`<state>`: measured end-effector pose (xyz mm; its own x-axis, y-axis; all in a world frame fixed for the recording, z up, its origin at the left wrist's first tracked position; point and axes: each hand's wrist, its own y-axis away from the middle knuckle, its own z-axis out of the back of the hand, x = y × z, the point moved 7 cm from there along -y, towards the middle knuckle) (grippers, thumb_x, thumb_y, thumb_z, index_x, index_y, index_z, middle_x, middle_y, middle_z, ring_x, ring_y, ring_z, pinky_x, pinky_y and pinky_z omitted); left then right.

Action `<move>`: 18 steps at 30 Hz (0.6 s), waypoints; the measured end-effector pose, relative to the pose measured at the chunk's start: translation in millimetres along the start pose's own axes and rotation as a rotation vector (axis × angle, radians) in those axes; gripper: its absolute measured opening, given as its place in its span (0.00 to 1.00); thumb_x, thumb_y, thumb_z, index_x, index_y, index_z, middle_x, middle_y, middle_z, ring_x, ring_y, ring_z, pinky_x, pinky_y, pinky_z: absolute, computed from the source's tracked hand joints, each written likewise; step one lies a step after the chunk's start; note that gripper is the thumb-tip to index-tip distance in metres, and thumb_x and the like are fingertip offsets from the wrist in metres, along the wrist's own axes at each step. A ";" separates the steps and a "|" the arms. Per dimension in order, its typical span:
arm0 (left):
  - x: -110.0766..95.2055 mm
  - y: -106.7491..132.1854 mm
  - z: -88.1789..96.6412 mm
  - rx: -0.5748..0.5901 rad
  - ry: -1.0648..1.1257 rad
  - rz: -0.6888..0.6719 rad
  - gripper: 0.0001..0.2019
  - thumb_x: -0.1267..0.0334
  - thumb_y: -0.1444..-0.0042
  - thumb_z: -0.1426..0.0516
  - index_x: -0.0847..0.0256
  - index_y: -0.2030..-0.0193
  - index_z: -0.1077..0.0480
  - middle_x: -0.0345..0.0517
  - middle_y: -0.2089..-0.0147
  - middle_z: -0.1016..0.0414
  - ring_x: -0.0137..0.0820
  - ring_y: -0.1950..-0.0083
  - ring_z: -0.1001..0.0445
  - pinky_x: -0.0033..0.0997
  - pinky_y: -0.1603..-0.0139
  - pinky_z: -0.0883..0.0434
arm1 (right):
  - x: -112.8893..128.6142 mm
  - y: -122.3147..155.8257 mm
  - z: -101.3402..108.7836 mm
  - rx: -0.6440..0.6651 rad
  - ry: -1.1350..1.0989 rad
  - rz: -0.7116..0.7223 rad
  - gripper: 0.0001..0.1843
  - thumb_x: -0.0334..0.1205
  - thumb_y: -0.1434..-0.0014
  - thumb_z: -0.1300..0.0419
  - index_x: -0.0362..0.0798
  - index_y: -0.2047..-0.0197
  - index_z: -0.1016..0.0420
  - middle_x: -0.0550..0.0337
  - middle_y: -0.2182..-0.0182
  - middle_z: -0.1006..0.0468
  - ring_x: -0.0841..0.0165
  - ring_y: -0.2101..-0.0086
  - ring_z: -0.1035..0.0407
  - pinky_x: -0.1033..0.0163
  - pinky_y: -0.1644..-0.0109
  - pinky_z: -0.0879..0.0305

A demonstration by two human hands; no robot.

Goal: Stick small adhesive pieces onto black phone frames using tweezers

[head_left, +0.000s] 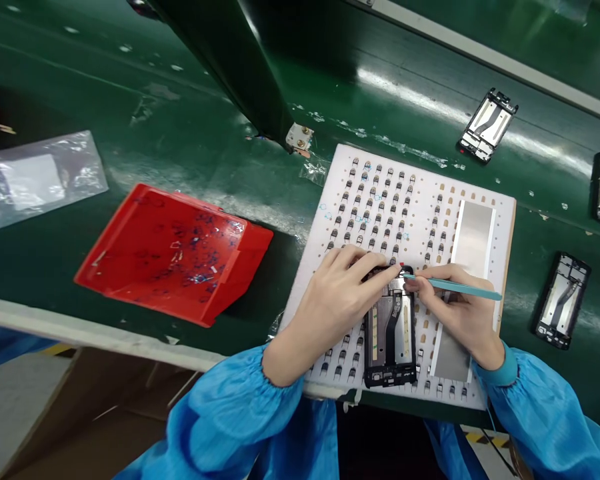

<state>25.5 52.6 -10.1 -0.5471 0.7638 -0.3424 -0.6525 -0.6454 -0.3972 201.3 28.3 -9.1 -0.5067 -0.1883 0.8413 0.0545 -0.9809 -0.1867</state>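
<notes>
A black phone frame (391, 333) with a metal inner plate and a dark flex cable lies on a white foam board (325, 193). My left hand (337, 290) rests over its upper left part, fingers bent and fingertips at its top edge. In my right hand (457, 307) is a pair of teal tweezers (463, 288), held in a pinch. Their tips reach the phone frame's upper right corner, close to my left fingertips. Whether the tips grip anything is too small to tell. Rows of small dark parts (367, 193) sit in the board around the frame.
A grey metal strip (473, 233) lies on the board's right side. More phone frames (489, 125) lie on the green bench, at the back and at right (563, 300). Left of the board stands a red bin (145, 267). A plastic bag (40, 177) and a green post (230, 60) are farther off.
</notes>
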 end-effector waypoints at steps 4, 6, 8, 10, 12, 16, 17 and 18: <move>1.0 -0.3 0.4 -0.001 0.027 0.009 0.11 0.71 0.28 0.40 0.65 0.41 0.22 0.51 0.48 0.18 0.41 0.50 0.28 0.42 0.54 0.27 | 4.1 0.9 -1.5 0.011 0.065 0.059 0.05 0.32 0.30 0.33 0.50 0.55 0.17 0.58 0.65 0.11 0.64 0.69 0.15 0.64 0.71 0.19; 2.6 -0.5 -0.4 0.000 0.051 0.021 0.12 0.71 0.28 0.40 0.65 0.41 0.22 0.51 0.48 0.18 0.41 0.50 0.27 0.41 0.53 0.27 | 5.6 0.7 -1.8 0.011 0.076 0.079 0.05 0.31 0.30 0.34 0.50 0.55 0.17 0.58 0.65 0.11 0.65 0.70 0.16 0.64 0.71 0.20; 5.2 -0.4 -2.1 0.006 0.085 0.043 0.11 0.70 0.27 0.40 0.63 0.41 0.22 0.50 0.48 0.18 0.40 0.50 0.27 0.40 0.53 0.27 | 6.8 0.3 -2.0 0.011 0.092 0.093 0.05 0.32 0.30 0.34 0.51 0.55 0.17 0.59 0.66 0.11 0.65 0.71 0.16 0.63 0.72 0.20; 7.8 -0.1 -4.4 0.015 0.121 0.068 0.11 0.69 0.27 0.41 0.62 0.41 0.22 0.49 0.48 0.19 0.40 0.49 0.27 0.41 0.52 0.27 | 8.0 0.0 -2.5 0.013 0.119 0.103 0.06 0.32 0.30 0.34 0.52 0.55 0.17 0.59 0.66 0.11 0.66 0.72 0.17 0.63 0.72 0.20; 9.6 0.4 -5.5 0.013 0.147 0.085 0.10 0.69 0.26 0.41 0.61 0.42 0.22 0.48 0.48 0.19 0.40 0.49 0.28 0.41 0.51 0.27 | 9.0 0.0 -2.8 0.011 0.137 0.109 0.06 0.33 0.30 0.35 0.53 0.55 0.16 0.60 0.67 0.11 0.67 0.74 0.19 0.63 0.73 0.21; 10.1 1.0 -6.2 0.007 0.161 0.094 0.10 0.68 0.25 0.42 0.60 0.42 0.22 0.48 0.48 0.19 0.40 0.49 0.28 0.41 0.52 0.28 | 11.1 0.4 -2.9 0.004 0.152 0.121 0.06 0.34 0.29 0.35 0.53 0.56 0.16 0.61 0.67 0.11 0.68 0.75 0.20 0.63 0.73 0.21; 10.3 1.1 -6.4 0.009 0.162 0.097 0.10 0.68 0.25 0.42 0.60 0.42 0.23 0.48 0.48 0.19 0.40 0.49 0.28 0.41 0.51 0.28 | 11.7 0.5 -2.9 0.003 0.155 0.126 0.06 0.34 0.29 0.35 0.53 0.56 0.16 0.61 0.67 0.11 0.68 0.75 0.19 0.63 0.72 0.20; 10.5 1.2 -6.7 0.011 0.164 0.101 0.10 0.67 0.25 0.42 0.59 0.42 0.23 0.48 0.48 0.20 0.40 0.49 0.28 0.41 0.51 0.28 | 12.3 0.6 -3.0 0.003 0.158 0.131 0.06 0.34 0.29 0.35 0.53 0.56 0.17 0.61 0.67 0.11 0.67 0.74 0.19 0.63 0.71 0.20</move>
<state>22.5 59.9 -19.9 -0.5178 0.6834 -0.5147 -0.6051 -0.7178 -0.3444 192.5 25.5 -0.4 -0.6237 -0.3042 0.7201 0.1307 -0.9488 -0.2876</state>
